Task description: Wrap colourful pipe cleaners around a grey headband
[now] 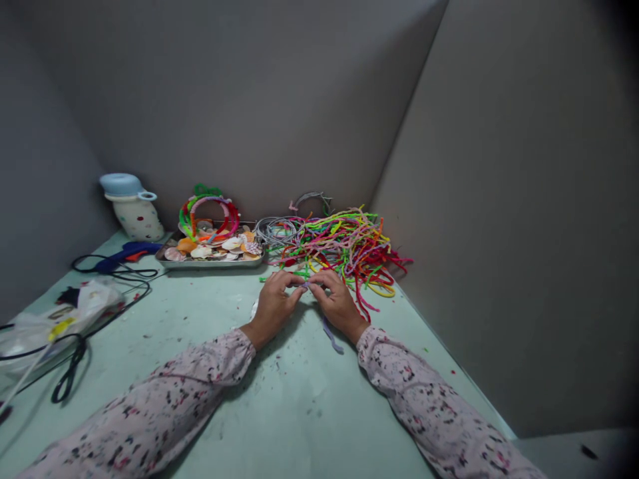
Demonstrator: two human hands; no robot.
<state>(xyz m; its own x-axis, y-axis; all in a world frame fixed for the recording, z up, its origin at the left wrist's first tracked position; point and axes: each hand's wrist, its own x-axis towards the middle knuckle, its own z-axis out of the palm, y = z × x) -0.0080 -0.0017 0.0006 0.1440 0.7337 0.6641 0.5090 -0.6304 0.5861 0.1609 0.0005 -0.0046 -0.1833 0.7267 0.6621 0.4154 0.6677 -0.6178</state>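
Note:
My left hand (274,303) and my right hand (337,301) meet over the pale green table (279,412), fingers curled and pinching a purple pipe cleaner (331,337) between them. Its loose end trails back toward my right wrist. Just beyond my fingertips lies a tangled heap of pipe cleaners (344,246) in red, green, yellow and pink. Both sleeves are pink with dark speckles.
A metal tray (210,263) of seashells holds wrapped colourful hoops (210,213). Grey wire rings (277,229) lie beside it. A blue glue gun (127,254) with black cord, a spotted jug (134,207), a plastic bag (54,319) and scissors (67,376) sit left. Grey walls enclose the table.

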